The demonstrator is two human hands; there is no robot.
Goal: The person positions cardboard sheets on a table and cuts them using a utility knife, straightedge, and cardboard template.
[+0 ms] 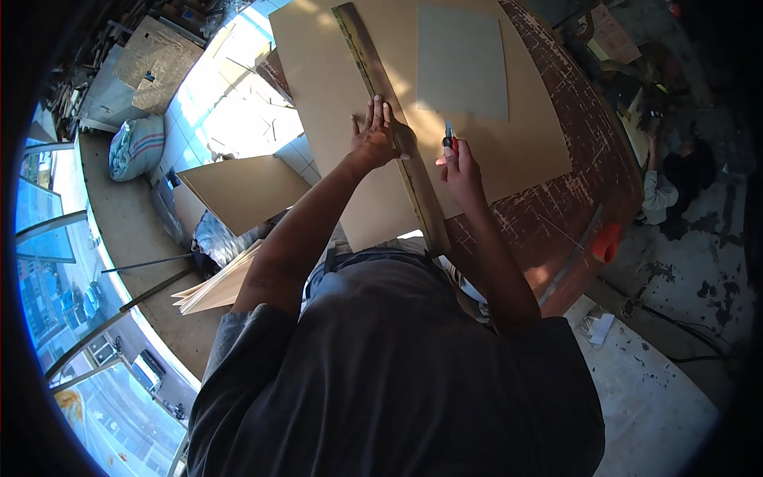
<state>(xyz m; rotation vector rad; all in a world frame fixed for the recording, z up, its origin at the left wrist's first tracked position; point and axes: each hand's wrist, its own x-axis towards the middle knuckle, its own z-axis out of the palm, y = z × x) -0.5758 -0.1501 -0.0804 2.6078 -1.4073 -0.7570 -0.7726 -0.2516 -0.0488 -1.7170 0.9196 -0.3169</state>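
A large tan board (318, 71) lies on the worn reddish-brown table (584, 151). Across it runs a long dark straightedge (367, 60), slanting from the far side toward my body. My left hand (375, 139) presses down on the straightedge, fingers spread flat. To the right of it, my right hand (461, 167) grips a red and black utility knife (449, 135), its blade out and pointing away from me. The knife is apart from the straightedge. Beyond the blade a smaller grey rectangular sheet (462, 63) rests on the tan board.
A red ring-shaped object (607, 242), perhaps a tape roll, and a metal strip (571, 254) are at the table's right edge. Folded tan boards (246, 191) stand at left, near a stuffed white sack (137, 148). Another person (668, 191) is low down at far right.
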